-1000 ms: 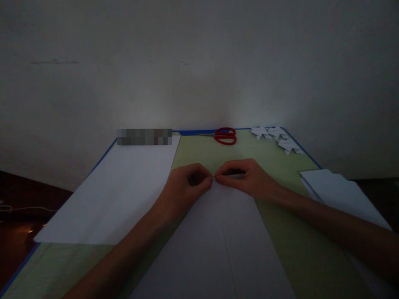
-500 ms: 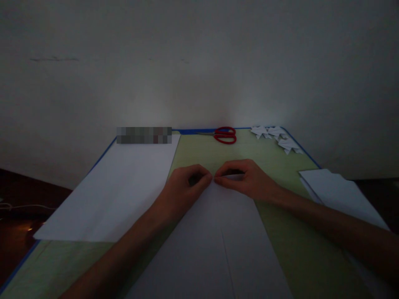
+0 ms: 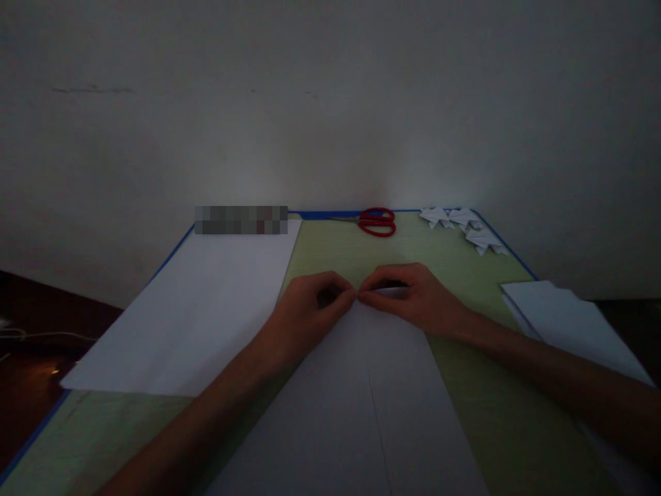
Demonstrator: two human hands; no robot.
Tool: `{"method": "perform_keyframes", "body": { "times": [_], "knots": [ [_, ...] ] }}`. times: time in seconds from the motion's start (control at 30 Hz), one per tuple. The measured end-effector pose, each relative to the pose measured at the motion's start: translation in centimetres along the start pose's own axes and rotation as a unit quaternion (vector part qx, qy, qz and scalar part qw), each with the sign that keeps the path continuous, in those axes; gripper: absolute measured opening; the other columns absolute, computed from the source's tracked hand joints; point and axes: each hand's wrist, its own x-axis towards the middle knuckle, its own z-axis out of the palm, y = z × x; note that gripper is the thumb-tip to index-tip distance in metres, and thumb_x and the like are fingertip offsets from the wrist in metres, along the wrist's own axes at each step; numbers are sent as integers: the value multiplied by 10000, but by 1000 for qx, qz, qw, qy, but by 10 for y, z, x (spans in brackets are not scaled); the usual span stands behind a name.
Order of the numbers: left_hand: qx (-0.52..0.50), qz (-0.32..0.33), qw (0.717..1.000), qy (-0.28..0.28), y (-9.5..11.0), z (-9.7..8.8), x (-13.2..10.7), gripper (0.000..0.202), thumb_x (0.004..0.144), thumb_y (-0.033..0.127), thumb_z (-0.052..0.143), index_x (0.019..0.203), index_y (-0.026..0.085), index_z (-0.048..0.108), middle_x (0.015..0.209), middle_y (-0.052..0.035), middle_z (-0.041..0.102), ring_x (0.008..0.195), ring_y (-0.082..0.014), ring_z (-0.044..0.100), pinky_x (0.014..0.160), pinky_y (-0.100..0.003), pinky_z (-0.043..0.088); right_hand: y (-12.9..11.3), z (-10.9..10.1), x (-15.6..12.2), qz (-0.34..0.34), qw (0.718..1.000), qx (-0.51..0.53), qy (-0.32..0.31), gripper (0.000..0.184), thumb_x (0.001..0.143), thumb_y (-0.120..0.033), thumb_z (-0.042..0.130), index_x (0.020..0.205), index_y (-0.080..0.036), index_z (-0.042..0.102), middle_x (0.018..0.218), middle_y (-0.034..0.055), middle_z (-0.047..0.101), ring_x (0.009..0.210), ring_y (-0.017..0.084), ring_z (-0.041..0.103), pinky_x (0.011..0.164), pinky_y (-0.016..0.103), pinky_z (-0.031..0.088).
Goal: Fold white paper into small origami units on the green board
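A long white sheet of paper (image 3: 356, 399) lies in front of me, with a crease line running up its middle. At its far edge my left hand (image 3: 315, 310) pinches the paper between thumb and forefinger. My right hand (image 3: 407, 296) pinches the same edge just beside it, and the fingertips of both hands almost touch. Part of the far edge shows inside the loop of my right fingers. What lies under the fingertips is hidden.
A white paper stack (image 3: 206, 310) covers the table's left side, with a blurred-out patch (image 3: 240, 220) at its back. Red-handled scissors (image 3: 378, 222) lie at the back edge, folded paper figures (image 3: 484, 241) at the back right. More white paper (image 3: 578, 324) is at the right, beneath my forearm.
The view has shifted slightly, so everything sits a little further right. Both hands keep their pinch on the paper's far edge, with little visible movement.
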Motion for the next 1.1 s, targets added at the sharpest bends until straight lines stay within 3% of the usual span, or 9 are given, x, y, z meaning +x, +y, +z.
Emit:
{"method": "perform_keyframes", "body": {
  "times": [0.5, 1.1],
  "knots": [
    [17, 13, 1000, 9, -3, 3, 1, 184, 901, 271, 576, 847, 177, 724, 800, -26, 729, 754, -166, 662, 688, -268, 480, 4, 2, -1, -28, 999, -24, 6, 123, 904, -304, 679, 886, -201, 745, 859, 13, 757, 813, 165, 706, 776, 288, 563],
    [33, 29, 997, 59, -10, 12, 5, 154, 889, 231, 602, 792, 176, 708, 724, 0, 699, 679, -141, 616, 637, -258, 421, 8, 5, -4, -90, 989, -107, 52, 77, 921, -272, 684, 935, -212, 729, 889, 5, 749, 819, 154, 698, 764, 275, 530]
  ]
}}
